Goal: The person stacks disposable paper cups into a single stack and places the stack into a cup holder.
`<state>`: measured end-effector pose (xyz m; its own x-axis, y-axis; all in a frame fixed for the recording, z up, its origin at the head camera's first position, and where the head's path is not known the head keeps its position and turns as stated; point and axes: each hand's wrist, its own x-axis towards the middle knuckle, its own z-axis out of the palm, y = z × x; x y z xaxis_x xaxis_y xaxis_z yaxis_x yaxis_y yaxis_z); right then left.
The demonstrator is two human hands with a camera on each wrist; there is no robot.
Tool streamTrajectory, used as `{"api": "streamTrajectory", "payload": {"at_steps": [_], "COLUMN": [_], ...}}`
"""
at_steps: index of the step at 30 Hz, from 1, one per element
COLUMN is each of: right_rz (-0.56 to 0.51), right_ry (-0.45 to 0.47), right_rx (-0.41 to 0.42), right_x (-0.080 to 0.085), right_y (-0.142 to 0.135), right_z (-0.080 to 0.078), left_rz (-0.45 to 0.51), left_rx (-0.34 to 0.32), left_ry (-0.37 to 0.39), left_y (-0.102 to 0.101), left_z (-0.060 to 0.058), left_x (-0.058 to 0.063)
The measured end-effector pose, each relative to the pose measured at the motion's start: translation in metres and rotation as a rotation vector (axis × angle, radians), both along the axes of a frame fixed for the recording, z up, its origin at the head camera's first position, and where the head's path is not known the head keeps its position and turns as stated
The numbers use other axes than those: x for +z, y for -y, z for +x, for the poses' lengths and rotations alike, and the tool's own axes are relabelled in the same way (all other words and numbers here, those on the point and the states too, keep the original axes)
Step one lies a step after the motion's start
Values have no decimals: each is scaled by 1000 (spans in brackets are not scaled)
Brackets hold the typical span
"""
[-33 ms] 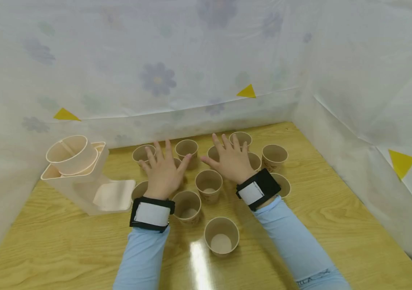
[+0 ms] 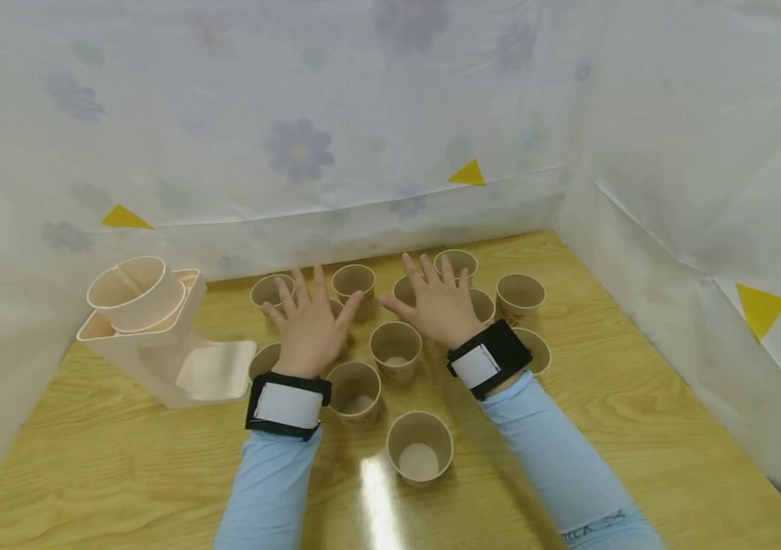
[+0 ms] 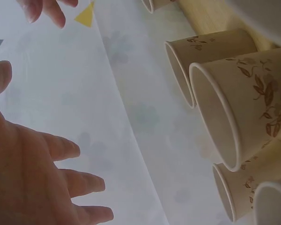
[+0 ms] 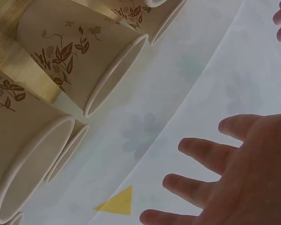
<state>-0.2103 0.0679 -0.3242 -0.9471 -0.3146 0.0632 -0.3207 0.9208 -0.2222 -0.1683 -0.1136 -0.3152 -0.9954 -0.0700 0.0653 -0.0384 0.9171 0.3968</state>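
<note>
Several beige paper cups stand upright, mouths up, on a wooden table. A single cup [image 2: 420, 462] is nearest to me, with another cup [image 2: 354, 393] and a third cup [image 2: 395, 353] behind it. Above the left part of the group hovers my left hand [image 2: 309, 328], palm down, fingers spread, holding nothing. My right hand [image 2: 441, 302] is spread the same way above the right part, also holding nothing. Both wrist views show a gap between palm and cups, whose sides carry a brown leaf print [image 4: 63, 54]. The hands partly hide some cups.
At the left stands a pale pink plastic stand [image 2: 170, 359] with a flat foot and a round divided container [image 2: 136, 294] on top. White flowered sheeting [image 2: 390, 114] hangs behind and at the sides, with yellow triangles [image 2: 469, 174] on it.
</note>
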Motion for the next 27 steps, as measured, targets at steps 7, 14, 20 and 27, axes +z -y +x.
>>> {"api": "streamTrajectory", "payload": {"at_steps": [7,14,20,27], "right_rz": [-29,-51,-8,40], "right_ry": [-12,-73,-45,-64], "right_rx": [14,50,25,13], "right_x": [2,-5,-20,-31], "right_y": [-4,-55,-115,-144], "right_z": [-2,13,40,53], "left_rz": [41,177,25,-135], "left_rx": [-24,-241,-496,-646], "left_ry": [-75,-241,-327,-155], "left_y": [-1,-12,-36,-60], "left_z": [3,49,90,111], "left_x": [8,10,-13,-35]}}
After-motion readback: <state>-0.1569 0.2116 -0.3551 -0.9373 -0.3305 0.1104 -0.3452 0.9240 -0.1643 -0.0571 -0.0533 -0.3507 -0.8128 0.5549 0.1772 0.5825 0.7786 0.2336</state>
